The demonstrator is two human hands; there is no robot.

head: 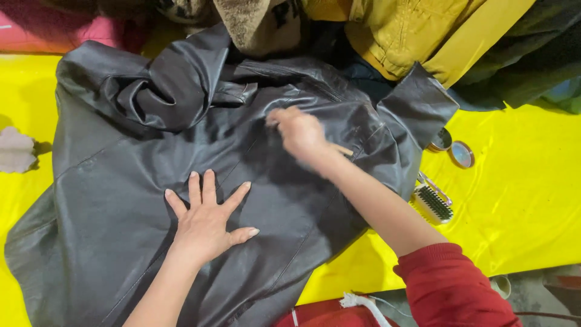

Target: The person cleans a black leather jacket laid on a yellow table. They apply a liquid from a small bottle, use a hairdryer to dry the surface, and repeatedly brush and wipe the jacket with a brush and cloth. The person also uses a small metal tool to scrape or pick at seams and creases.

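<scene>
A dark grey leather jacket lies spread across a yellow sheet. My left hand rests flat on the jacket's middle with the fingers spread. My right hand is blurred and pressed on the jacket's upper part, fingers curled around something small that juts out past the wrist; what it is cannot be told. A red sleeve covers my right upper arm.
A small brush lies on the sheet right of the jacket. An open round tin and its lid sit beyond it. A pale cloth lies at the left edge. Yellow, tan and dark clothes are piled along the top.
</scene>
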